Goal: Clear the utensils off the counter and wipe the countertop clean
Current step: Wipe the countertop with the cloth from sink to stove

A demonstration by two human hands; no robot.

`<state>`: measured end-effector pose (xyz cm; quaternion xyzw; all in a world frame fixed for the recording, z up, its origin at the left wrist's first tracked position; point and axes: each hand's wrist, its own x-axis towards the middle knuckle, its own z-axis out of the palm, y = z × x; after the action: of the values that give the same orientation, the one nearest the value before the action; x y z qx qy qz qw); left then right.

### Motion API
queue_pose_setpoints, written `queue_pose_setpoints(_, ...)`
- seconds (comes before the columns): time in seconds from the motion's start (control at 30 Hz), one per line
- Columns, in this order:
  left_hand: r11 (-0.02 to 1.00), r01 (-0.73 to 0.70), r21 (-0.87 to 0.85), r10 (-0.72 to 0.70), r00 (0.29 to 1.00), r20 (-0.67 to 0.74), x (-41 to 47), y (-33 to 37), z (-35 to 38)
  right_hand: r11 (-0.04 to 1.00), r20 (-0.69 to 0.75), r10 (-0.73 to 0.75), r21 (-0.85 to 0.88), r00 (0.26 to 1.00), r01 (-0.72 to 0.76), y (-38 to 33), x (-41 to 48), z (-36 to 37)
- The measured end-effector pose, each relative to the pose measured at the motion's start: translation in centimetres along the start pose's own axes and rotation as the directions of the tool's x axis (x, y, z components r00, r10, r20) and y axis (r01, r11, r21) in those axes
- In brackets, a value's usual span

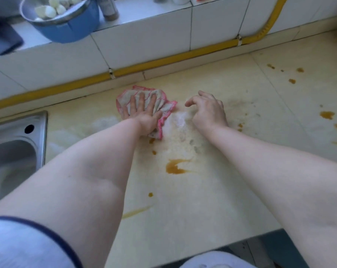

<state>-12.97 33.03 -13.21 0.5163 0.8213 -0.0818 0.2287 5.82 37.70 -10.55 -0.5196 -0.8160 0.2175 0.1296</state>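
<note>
A grey cloth with a pink edge [164,107] lies crumpled on the cream countertop [212,200], near the back wall. My left hand [142,113] presses flat on the cloth, fingers spread. My right hand [208,110] rests beside it on the counter, fingers curled and holding nothing. A wet, foamy smear [181,130] spreads between and below the two hands. Brown sauce stains mark the counter: a large one [176,166] in front of me and several at the right [326,115]. No utensils show on the counter.
A steel sink [15,146] sits at the left. A yellow pipe [163,60] runs along the tiled wall. On the ledge above stand a blue basin holding a steel bowl of pale food [57,14], a dark bottle [108,8] and a dark phone [3,39].
</note>
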Motion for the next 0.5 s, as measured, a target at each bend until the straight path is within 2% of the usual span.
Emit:
queue_pose_setpoints(0.27, 0.963, 0.241, -0.119, -0.247, 0.969, -0.032, -7.2, -11.2, 2.4, 0.998, 0.052, -0.057, 0.012, 0.997, 0.056, -3.9, -4.1, 3.4)
queue_pose_setpoints(0.4, 0.955, 0.27, -0.12, -0.275, 0.961, -0.023, -10.0, -11.5, 3.8, 0.999, 0.022, -0.046, 0.009, 0.999, 0.046, -4.2, -6.9, 2.8)
queue_pose_setpoints(0.5, 0.968, 0.229, -0.107, -0.232, 0.973, -0.014, -11.1, -9.0, 4.4, 1.0, -0.005, -0.014, -0.014, 1.0, 0.014, -3.3, -8.5, 1.8)
